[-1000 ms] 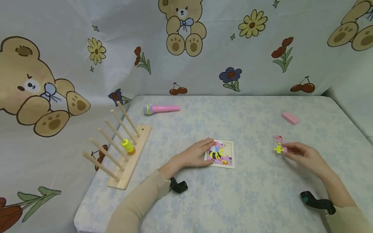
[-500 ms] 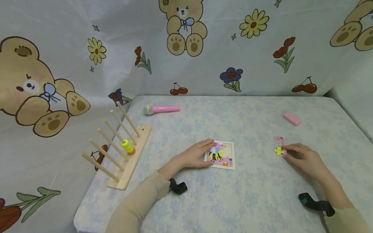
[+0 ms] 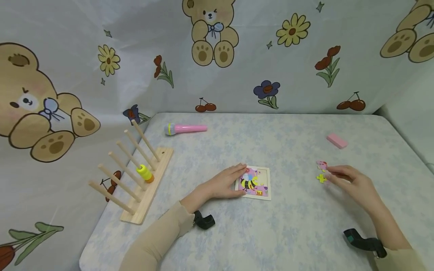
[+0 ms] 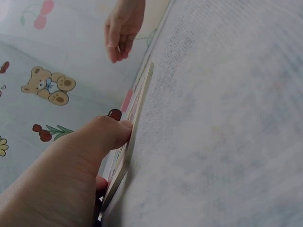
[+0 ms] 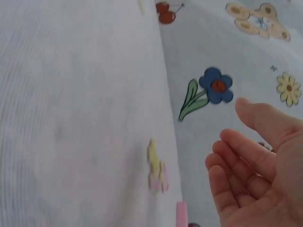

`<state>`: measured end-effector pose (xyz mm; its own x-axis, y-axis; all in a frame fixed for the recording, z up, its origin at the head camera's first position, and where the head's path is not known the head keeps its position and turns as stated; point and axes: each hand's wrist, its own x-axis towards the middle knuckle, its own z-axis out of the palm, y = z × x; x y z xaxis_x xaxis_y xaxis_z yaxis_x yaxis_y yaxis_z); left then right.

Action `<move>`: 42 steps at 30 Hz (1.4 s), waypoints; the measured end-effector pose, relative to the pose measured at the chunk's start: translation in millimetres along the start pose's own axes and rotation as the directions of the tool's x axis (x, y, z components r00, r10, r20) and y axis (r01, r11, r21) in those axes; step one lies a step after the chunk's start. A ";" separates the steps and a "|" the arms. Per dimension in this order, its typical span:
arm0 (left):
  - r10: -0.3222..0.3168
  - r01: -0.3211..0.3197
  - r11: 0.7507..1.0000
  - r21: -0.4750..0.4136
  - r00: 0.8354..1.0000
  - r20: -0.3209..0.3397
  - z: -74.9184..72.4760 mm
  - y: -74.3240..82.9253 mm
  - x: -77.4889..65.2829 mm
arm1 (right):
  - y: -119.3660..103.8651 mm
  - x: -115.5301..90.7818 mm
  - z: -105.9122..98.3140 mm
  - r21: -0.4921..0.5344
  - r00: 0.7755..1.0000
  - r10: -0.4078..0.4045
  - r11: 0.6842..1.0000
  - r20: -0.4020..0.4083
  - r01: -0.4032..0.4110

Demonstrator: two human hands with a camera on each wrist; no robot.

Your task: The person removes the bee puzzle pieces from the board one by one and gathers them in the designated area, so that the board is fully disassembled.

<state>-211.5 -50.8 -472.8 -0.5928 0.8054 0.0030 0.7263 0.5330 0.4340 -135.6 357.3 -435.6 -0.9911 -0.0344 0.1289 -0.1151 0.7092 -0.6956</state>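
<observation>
My left hand (image 3: 222, 183) grips the near-left part of a small square puzzle board (image 3: 268, 184) lying on the table, with a bee picture and a pale frame. In the left wrist view the thumb (image 4: 124, 125) rests on the board's edge and the other fingers are mostly hidden. My right hand (image 3: 354, 186) hovers at the right, fingers loosely bent and holding nothing. Below its fingertips lie a yellow puzzle piece (image 3: 320, 178) and a pink-and-red puzzle piece (image 3: 321, 164). The right wrist view shows these pieces apart from the hand.
A pink block (image 3: 336, 141) lies behind the puzzle pieces. At the back left is a pink toy microphone (image 3: 186, 129). A wooden peg stand (image 3: 157, 177) with yellow and orange rings (image 3: 145, 173) on one peg stands at the left. A patterned cloth hangs behind the table.
My right fingers, at the yellow piece before, have come slightly up off it, and the piece stays on the table. The left hand keeps its hold on the board. The head view has shifted slightly.
</observation>
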 end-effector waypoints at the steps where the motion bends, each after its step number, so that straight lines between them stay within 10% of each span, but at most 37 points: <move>1: 0.002 -0.002 1.000 0.000 1.000 -0.006 -0.7 0.2 -0.5 | -8.7 -0.5 1.2 0.042 1.000 0.005 0.999 0.005 -0.005; 14: -0.002 0.002 1.000 0.012 1.000 -0.011 2.9 1.2 -0.5 | -88.7 1.4 76.7 0.221 0.961 -0.236 0.954 0.145 0.201; 22: -0.001 0.001 1.000 0.020 1.000 -0.009 5.8 1.7 -1.1 | -90.2 5.0 113.4 0.215 0.931 -0.334 0.930 0.148 0.299; 42: -0.025 0.025 0.999 0.021 1.000 0.004 0.0 1.1 -1.4 | -76.8 10.1 130.5 0.106 0.917 -0.377 0.925 0.133 0.365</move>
<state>-209.9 -51.3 -472.3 -0.6092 0.7930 -0.0114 0.7186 0.5580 0.4150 -145.6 210.6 -473.1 -0.8738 -0.3925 0.2869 -0.4758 0.5687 -0.6710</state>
